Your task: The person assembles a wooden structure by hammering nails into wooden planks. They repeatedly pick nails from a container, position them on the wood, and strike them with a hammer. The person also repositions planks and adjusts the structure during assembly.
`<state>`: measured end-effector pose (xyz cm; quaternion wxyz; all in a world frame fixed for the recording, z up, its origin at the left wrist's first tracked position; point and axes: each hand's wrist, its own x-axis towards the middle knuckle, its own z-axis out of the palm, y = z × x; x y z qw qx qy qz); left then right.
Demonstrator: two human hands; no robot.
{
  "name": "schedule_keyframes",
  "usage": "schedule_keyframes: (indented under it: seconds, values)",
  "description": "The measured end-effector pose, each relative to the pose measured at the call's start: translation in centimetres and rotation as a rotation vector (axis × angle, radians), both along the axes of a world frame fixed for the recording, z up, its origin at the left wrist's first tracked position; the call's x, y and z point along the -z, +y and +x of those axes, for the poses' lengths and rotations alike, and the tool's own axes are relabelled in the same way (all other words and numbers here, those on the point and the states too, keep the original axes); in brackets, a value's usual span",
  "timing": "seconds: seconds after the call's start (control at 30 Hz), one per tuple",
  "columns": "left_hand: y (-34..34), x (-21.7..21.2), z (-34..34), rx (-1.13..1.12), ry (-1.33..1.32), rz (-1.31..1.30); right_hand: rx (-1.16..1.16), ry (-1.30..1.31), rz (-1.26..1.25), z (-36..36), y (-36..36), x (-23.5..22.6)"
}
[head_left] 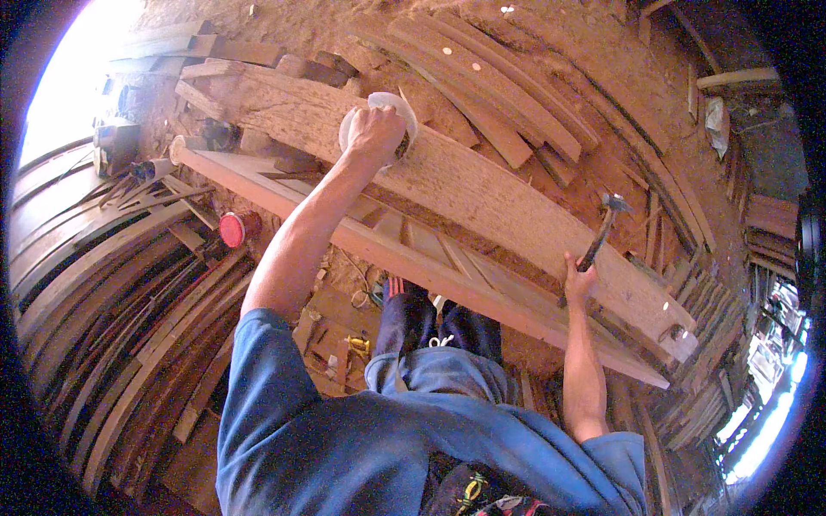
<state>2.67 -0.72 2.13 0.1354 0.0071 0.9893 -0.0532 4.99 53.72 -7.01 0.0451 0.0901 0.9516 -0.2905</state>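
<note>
My left hand [376,136] is closed in a fist at a white, round, bowl-like thing [408,113], whose pale rim shows on both sides of it. What the fingers hold is hidden. Beneath lies a long, wide wooden board [482,193], running from upper left to lower right. My right hand [580,280] is wrapped round the handle of a hammer [616,205], its metal head raised over the board's far edge. Closer to me, a long narrow wooden beam [387,249] with slanted pieces behind it runs along the board.
Curved planks [495,82] lie on the dusty ground beyond the board. Stacked timber [129,370] fills the left side, and more piled wood [714,378] stands at the right. A red round container [234,230] sits left of my forearm. A yellow tool [357,346] lies near my legs.
</note>
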Motion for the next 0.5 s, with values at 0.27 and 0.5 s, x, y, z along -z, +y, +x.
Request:
schedule_keyframes:
  seconds: [0.27, 0.5]
  values:
    - [-0.1, 2.0, -1.3, 0.151, -0.107, -0.161, -0.086, 0.166, 0.004, 0.1, -0.9, -0.5]
    - [-2.3, 2.0, 0.0, 0.366, 0.118, -0.108, -0.013, 0.147, -0.141, 0.2, -0.7, 0.0]
